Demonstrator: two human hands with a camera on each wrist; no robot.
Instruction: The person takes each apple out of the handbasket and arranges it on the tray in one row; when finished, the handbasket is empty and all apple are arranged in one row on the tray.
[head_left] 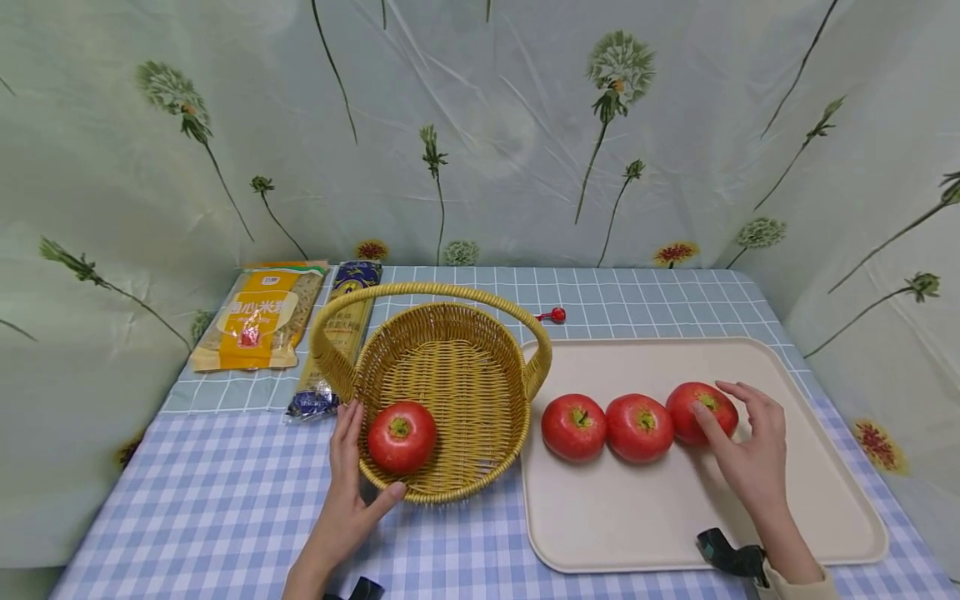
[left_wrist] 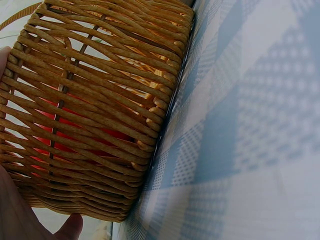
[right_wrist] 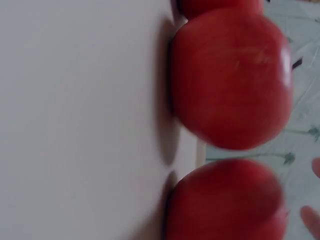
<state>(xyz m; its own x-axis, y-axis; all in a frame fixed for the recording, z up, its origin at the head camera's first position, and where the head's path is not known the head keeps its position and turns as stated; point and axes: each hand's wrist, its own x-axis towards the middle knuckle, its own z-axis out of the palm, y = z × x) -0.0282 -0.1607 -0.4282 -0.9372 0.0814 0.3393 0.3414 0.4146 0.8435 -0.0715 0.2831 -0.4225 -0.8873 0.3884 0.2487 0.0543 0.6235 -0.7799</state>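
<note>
A yellow wicker basket (head_left: pixel 480 392) with a tall hoop handle holds one red apple (head_left: pixel 401 437) near its left wall. My left hand (head_left: pixel 345 492) rests against the basket's left front side, its fingers straight and the thumb spread along the front rim. In the left wrist view, red shows through the woven wall (left_wrist: pixel 100 85). On the beige tray (head_left: pixel 615 517) sit a left apple (head_left: pixel 573 427), a middle apple (head_left: pixel 640 427) and a right apple (head_left: pixel 697 408). Around the right apple my right hand (head_left: pixel 753 442) is spread; in the right wrist view its fingertips (right_wrist: pixel 311 220) appear apart from the fruit.
Left of the basket lie a yellow grain bag (head_left: pixel 255 321) and a spaghetti packet (head_left: pixel 348 333), partly behind the handle. A small red object (head_left: pixel 555 315) lies behind the basket and tray. A checked cloth (head_left: pixel 217 492) covers the table; a floral curtain (head_left: pixel 510 150) hangs behind.
</note>
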